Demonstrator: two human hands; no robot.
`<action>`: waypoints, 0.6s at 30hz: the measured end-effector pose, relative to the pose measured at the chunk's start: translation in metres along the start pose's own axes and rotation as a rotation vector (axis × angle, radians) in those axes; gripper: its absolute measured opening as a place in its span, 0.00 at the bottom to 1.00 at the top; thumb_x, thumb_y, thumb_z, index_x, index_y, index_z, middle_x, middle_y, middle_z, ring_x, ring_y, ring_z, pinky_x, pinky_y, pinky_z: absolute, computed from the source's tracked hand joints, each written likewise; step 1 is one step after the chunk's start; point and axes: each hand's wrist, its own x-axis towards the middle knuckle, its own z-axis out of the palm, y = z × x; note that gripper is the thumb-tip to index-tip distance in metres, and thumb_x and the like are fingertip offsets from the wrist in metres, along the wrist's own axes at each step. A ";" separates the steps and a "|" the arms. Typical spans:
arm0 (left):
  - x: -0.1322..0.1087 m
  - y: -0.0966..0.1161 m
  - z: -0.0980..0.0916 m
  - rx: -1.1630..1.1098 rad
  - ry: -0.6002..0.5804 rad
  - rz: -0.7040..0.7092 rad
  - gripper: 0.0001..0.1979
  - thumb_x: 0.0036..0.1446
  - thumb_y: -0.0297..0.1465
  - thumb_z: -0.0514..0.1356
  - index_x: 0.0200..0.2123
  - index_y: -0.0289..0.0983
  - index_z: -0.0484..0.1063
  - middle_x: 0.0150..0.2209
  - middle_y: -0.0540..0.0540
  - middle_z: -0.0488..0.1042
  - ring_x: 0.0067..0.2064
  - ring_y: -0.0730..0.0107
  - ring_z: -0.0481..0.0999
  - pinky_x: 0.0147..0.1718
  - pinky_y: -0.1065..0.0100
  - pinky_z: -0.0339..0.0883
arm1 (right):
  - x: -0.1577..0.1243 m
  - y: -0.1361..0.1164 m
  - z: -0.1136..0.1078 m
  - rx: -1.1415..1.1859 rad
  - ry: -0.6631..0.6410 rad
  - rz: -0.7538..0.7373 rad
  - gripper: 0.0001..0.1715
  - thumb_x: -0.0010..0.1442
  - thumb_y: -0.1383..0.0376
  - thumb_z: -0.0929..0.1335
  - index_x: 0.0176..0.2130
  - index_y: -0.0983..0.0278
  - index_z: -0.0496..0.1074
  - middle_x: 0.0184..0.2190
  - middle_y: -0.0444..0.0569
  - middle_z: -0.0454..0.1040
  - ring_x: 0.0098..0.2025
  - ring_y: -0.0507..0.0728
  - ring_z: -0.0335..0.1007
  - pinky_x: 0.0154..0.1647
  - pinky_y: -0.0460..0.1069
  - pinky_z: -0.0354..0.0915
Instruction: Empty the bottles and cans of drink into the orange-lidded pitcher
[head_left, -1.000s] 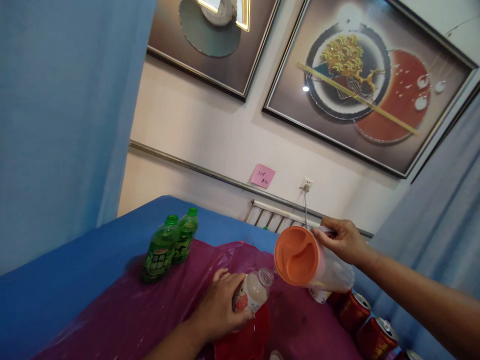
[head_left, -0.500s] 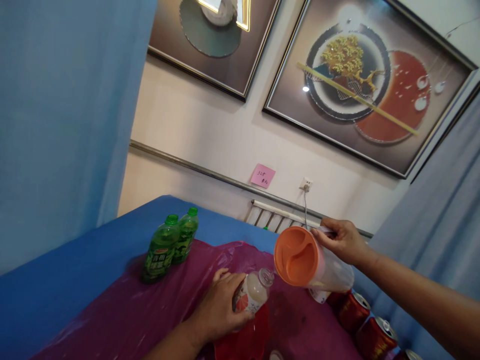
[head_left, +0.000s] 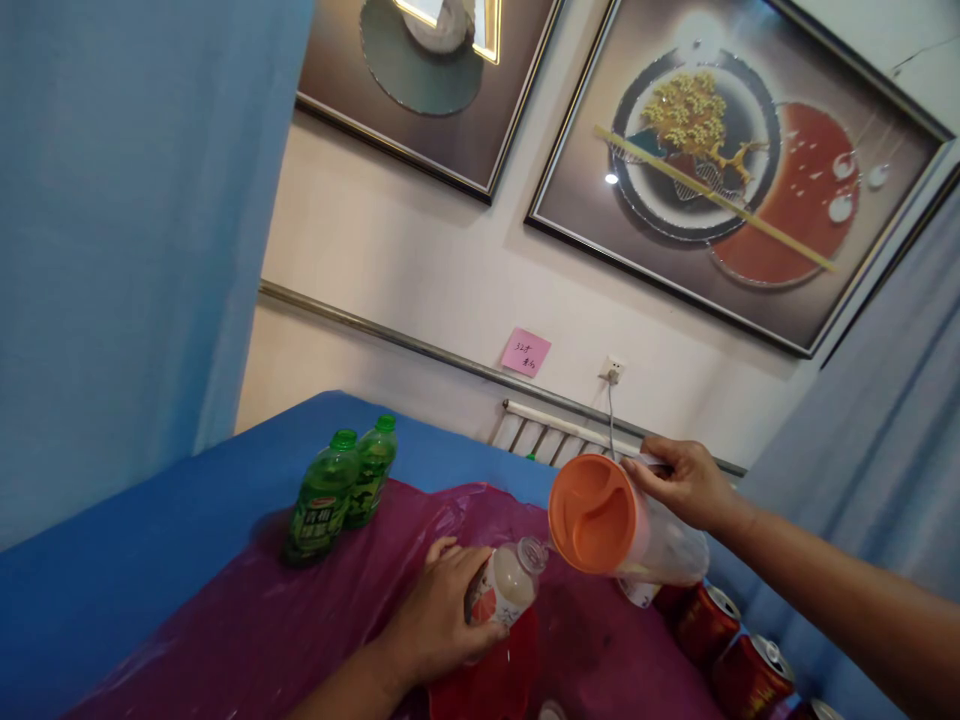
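My left hand (head_left: 442, 610) is wrapped round a clear bottle (head_left: 516, 578) with a printed label. The bottle is uncapped and leans to the right, over a red tray-like thing (head_left: 491, 685). In my right hand (head_left: 694, 480) is the handle of a clear plastic pitcher (head_left: 671, 545) with an orange lid (head_left: 591, 513). The pitcher is tipped to the left, its lid close to the bottle's mouth. Whether liquid runs between the two I cannot tell. Most of the pitcher's handle is hidden by my fingers.
Two green bottles (head_left: 322, 505) stand on the left, partly on a purple plastic sheet (head_left: 247, 610) over the blue table cover (head_left: 150, 530). Several red cans (head_left: 752, 675) line the right side. A radiator (head_left: 536, 430) and framed pictures (head_left: 739, 170) are along the wall.
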 end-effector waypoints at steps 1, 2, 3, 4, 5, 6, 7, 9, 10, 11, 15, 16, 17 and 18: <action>0.000 0.000 0.000 -0.002 0.000 0.000 0.31 0.42 0.34 0.71 0.52 0.40 0.72 0.48 0.45 0.80 0.51 0.52 0.76 0.65 0.45 0.46 | 0.000 0.000 0.000 0.002 0.001 -0.002 0.28 0.61 0.47 0.66 0.21 0.60 0.55 0.18 0.38 0.50 0.21 0.49 0.47 0.21 0.46 0.46; 0.000 0.000 0.000 -0.005 0.000 0.001 0.30 0.42 0.34 0.70 0.51 0.40 0.72 0.49 0.45 0.80 0.52 0.51 0.76 0.65 0.44 0.45 | 0.000 0.000 0.000 0.003 0.005 -0.003 0.28 0.61 0.47 0.66 0.21 0.60 0.55 0.18 0.38 0.50 0.21 0.49 0.47 0.21 0.46 0.46; 0.000 0.000 0.000 -0.009 -0.001 0.003 0.30 0.42 0.34 0.70 0.51 0.41 0.72 0.49 0.45 0.80 0.52 0.51 0.76 0.65 0.44 0.45 | 0.000 0.000 0.000 0.003 0.008 -0.004 0.28 0.60 0.47 0.66 0.21 0.60 0.54 0.18 0.38 0.50 0.21 0.49 0.47 0.21 0.46 0.46; 0.000 0.000 0.000 -0.011 -0.001 0.004 0.30 0.42 0.34 0.70 0.51 0.42 0.72 0.49 0.45 0.80 0.52 0.50 0.76 0.65 0.43 0.45 | 0.000 -0.001 0.000 0.002 0.010 -0.004 0.28 0.60 0.47 0.66 0.20 0.60 0.54 0.18 0.38 0.50 0.21 0.49 0.47 0.21 0.45 0.46; 0.000 0.001 -0.001 -0.012 -0.002 0.003 0.30 0.42 0.34 0.70 0.51 0.42 0.72 0.49 0.45 0.80 0.52 0.50 0.76 0.65 0.43 0.45 | 0.000 -0.002 0.000 0.002 0.012 -0.003 0.28 0.60 0.47 0.66 0.20 0.60 0.54 0.18 0.37 0.50 0.21 0.49 0.47 0.21 0.45 0.46; 0.000 0.001 -0.001 -0.011 -0.003 0.002 0.30 0.42 0.34 0.70 0.51 0.41 0.72 0.50 0.44 0.80 0.52 0.50 0.76 0.65 0.43 0.45 | 0.000 -0.003 0.000 0.001 0.012 -0.002 0.28 0.60 0.48 0.66 0.20 0.60 0.54 0.18 0.37 0.50 0.21 0.49 0.46 0.21 0.45 0.46; 0.000 0.002 -0.001 -0.009 -0.001 0.000 0.30 0.41 0.34 0.70 0.51 0.41 0.71 0.49 0.44 0.80 0.52 0.49 0.76 0.65 0.43 0.45 | 0.000 -0.003 0.000 0.001 0.011 -0.001 0.28 0.60 0.48 0.66 0.20 0.60 0.54 0.18 0.37 0.50 0.21 0.49 0.46 0.21 0.45 0.46; 0.000 0.003 -0.002 -0.007 0.002 -0.003 0.30 0.41 0.33 0.70 0.51 0.41 0.71 0.49 0.44 0.80 0.52 0.49 0.76 0.65 0.43 0.46 | 0.000 -0.004 -0.001 0.005 0.008 -0.005 0.27 0.60 0.48 0.66 0.20 0.60 0.55 0.17 0.37 0.50 0.21 0.49 0.46 0.21 0.45 0.46; 0.000 0.003 -0.002 -0.006 0.003 -0.004 0.30 0.41 0.33 0.70 0.51 0.41 0.71 0.49 0.44 0.80 0.52 0.50 0.76 0.64 0.43 0.46 | 0.000 -0.005 -0.001 0.006 0.009 -0.007 0.27 0.60 0.48 0.66 0.20 0.60 0.55 0.17 0.37 0.50 0.21 0.49 0.46 0.21 0.45 0.46; 0.000 0.003 -0.002 -0.006 0.005 -0.004 0.30 0.41 0.34 0.70 0.51 0.41 0.72 0.49 0.44 0.80 0.51 0.50 0.76 0.64 0.43 0.46 | 0.000 -0.005 -0.001 0.007 0.011 -0.010 0.27 0.60 0.48 0.66 0.20 0.60 0.55 0.17 0.37 0.50 0.21 0.49 0.47 0.21 0.45 0.46; -0.001 0.002 -0.001 -0.005 0.005 -0.007 0.29 0.41 0.33 0.70 0.50 0.40 0.72 0.48 0.45 0.80 0.51 0.51 0.76 0.64 0.44 0.47 | 0.000 -0.004 -0.001 -0.006 0.013 -0.012 0.27 0.60 0.48 0.66 0.20 0.60 0.55 0.17 0.38 0.51 0.21 0.49 0.47 0.21 0.46 0.46; -0.001 0.002 0.000 -0.008 0.004 -0.008 0.29 0.41 0.32 0.70 0.50 0.40 0.72 0.48 0.45 0.80 0.51 0.51 0.76 0.65 0.44 0.46 | 0.000 -0.004 -0.001 -0.011 0.012 -0.010 0.27 0.60 0.48 0.66 0.20 0.60 0.55 0.17 0.38 0.51 0.21 0.49 0.47 0.21 0.46 0.46; -0.001 0.002 0.000 -0.011 0.002 -0.008 0.29 0.41 0.32 0.70 0.50 0.40 0.72 0.48 0.45 0.80 0.51 0.51 0.76 0.65 0.45 0.46 | -0.001 -0.004 -0.001 -0.014 0.011 -0.007 0.27 0.60 0.48 0.66 0.20 0.60 0.55 0.17 0.38 0.51 0.21 0.49 0.48 0.21 0.46 0.46; -0.001 0.002 0.000 -0.013 0.000 -0.008 0.29 0.41 0.32 0.70 0.50 0.40 0.73 0.48 0.45 0.80 0.51 0.51 0.76 0.65 0.45 0.46 | -0.001 -0.004 -0.001 -0.015 0.009 -0.004 0.27 0.60 0.48 0.66 0.20 0.60 0.55 0.17 0.38 0.51 0.21 0.49 0.48 0.21 0.46 0.46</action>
